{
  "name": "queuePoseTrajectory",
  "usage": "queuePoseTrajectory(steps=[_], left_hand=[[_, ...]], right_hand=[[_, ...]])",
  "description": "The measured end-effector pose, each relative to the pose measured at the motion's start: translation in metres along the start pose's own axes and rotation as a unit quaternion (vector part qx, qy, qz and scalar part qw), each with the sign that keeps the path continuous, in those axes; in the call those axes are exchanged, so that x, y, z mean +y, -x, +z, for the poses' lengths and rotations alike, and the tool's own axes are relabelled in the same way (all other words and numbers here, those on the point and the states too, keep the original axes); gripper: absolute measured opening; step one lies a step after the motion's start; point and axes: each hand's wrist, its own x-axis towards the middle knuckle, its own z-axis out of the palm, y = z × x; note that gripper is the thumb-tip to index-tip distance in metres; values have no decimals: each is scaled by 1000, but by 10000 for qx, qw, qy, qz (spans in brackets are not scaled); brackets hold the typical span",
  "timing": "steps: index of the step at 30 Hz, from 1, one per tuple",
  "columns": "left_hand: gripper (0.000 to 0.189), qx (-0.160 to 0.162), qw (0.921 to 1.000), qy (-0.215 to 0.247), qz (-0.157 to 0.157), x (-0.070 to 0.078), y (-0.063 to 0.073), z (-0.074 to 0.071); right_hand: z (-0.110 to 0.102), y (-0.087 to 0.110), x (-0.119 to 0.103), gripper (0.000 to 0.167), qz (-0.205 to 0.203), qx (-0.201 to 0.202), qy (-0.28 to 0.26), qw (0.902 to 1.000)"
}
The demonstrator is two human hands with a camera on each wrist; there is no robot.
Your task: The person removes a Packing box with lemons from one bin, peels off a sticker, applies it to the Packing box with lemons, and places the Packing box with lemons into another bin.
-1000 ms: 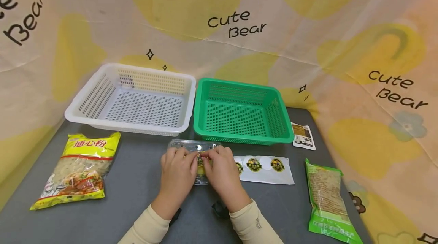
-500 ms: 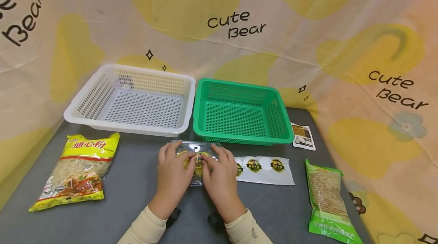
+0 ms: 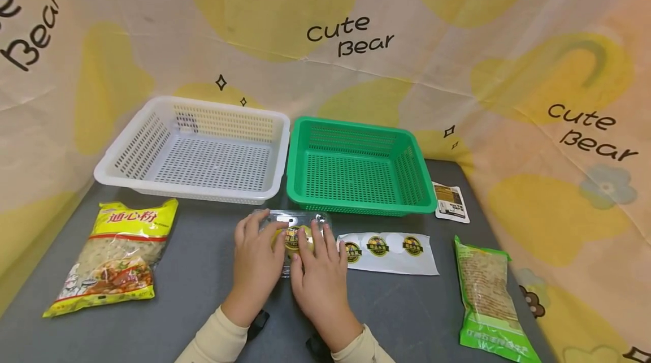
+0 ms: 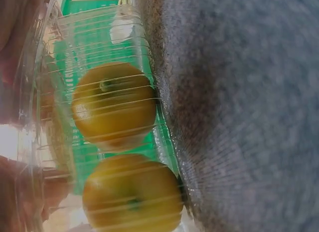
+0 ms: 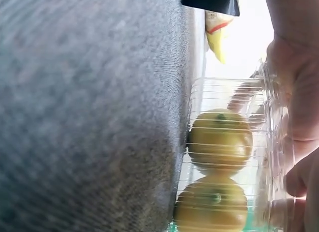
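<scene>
A clear plastic clamshell box lies on the table, with a round black-and-yellow sticker on its lid. Yellow-orange citrus fruits, two in each wrist view, show through its ribbed wall: one fruit in the left wrist view, another fruit in the right. My left hand rests on the box's left side, fingers spread over the lid. Flat on the lid's right half lies my right hand, fingers straight, its fingertips beside the sticker. The hands hide much of the box.
A white sheet of round stickers lies right of the box. Behind stand a white basket and a green basket. A yellow pasta bag is at left; a green-edged bag and a small packet are at right.
Both hands were at the sticker with fingertips close together. The right hand has flattened and moved slightly left over the lid; the left fingers have loosened, uncovering more of the sticker.
</scene>
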Motion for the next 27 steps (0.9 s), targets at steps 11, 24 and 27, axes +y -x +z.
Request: queuePoseTrajectory(steps=[11, 24, 27], left_hand=[[19, 44, 9999, 145, -71, 1, 1, -1], [25, 254, 9995, 47, 164, -3, -2, 2], [24, 265, 9990, 68, 356, -5, -3, 1]], right_hand=[[-9, -3, -9, 51, 365, -199, 191, 9990], [-19, -12, 1, 56, 254, -765, -216, 9965], [-22, -12, 5, 58, 172, -828, -450, 9954]])
